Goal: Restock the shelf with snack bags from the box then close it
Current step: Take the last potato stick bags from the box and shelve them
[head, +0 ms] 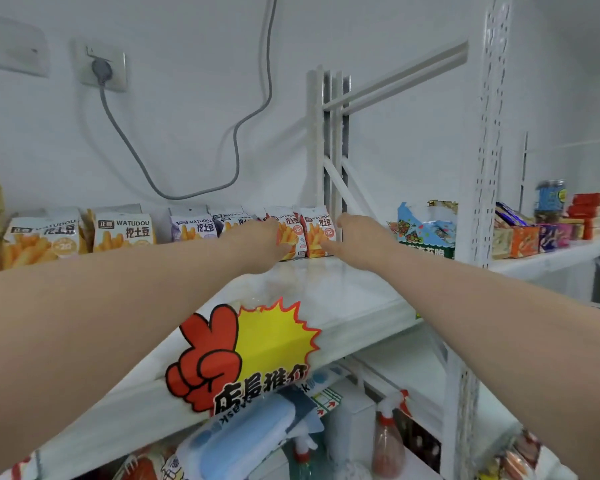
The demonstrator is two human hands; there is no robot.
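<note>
A row of Watudou snack bags stands along the back of the white shelf (343, 292): yellow ones (122, 230) at the left, purple ones (191, 226) in the middle and two red ones (317, 233) at the right. Both my arms reach to the back of the shelf. My left hand (257, 244) grips the left red bag (290, 233) by its left side, thumb under its lower edge. My right hand (357, 240) holds the right red bag from its right side, thumb at its lower corner. Both bags stand upright and side by side. The box is out of view.
A white upright post (329, 140) stands just behind my right hand. A blue snack carton (423, 230) and more snacks (548, 233) fill the neighbouring shelf at the right. A red and yellow promo sign (243, 348) hangs on the shelf's front edge. Spray bottles (388, 434) stand below.
</note>
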